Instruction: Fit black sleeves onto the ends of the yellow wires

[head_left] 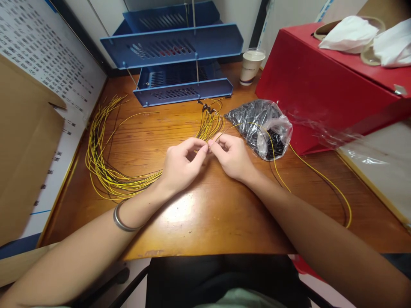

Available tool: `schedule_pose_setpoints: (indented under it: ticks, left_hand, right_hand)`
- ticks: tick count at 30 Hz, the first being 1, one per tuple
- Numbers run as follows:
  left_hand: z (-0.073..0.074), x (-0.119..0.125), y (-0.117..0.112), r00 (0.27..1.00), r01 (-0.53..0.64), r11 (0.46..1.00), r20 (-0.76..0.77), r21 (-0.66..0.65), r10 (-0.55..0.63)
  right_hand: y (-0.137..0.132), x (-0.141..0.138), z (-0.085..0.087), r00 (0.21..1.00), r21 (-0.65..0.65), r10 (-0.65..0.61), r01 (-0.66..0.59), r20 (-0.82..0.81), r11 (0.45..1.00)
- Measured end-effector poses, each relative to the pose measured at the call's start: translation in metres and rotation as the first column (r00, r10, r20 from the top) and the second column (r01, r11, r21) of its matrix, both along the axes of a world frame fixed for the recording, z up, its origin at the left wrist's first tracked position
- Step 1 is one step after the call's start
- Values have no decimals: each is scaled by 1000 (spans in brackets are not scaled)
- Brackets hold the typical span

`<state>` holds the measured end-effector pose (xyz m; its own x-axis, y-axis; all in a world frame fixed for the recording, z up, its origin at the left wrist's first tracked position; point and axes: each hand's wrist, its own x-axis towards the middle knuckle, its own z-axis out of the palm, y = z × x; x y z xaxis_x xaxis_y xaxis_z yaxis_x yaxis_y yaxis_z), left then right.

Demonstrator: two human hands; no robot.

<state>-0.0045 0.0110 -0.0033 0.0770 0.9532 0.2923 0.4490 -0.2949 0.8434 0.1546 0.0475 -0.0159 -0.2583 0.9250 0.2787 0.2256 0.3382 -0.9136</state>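
Observation:
Both hands meet over the middle of the wooden desk (205,214). My left hand (181,164) is closed in a pinch, fingertips pressed against those of my right hand (233,156), which is also pinched. Between them runs a thin yellow wire (321,175) that loops away to the right across the desk. What sits at the pinch point is too small to make out. A big bundle of yellow wires (102,162) lies curved on the left. A smaller bunch with dark ends (210,122) lies just beyond my fingers.
A clear plastic bag of small black parts (260,126) rests right of my hands. Behind stand blue stacked paper trays (176,51), a paper cup (252,66) and a red box (321,77) with white cloths on top. Cardboard (22,145) leans at the left.

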Motion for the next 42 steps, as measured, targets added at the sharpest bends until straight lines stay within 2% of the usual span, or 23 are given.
schedule_pose_setpoints:
  ticks: [14,21,42]
  left_hand:
    - [1,1,0,1000,2,1000,1,29,-2]
    - [-3,2,1,999,47,998,20,31,-47]
    - [0,2,-1,998,55,998,27,11,-55]
  right_hand:
    - [-1,0,0,1000,19,-12,11,28,1000]
    - [-1,0,-1,997,48,-28,24,78,999]
    - [-1,0,2,998,65,-38,35,41,997]
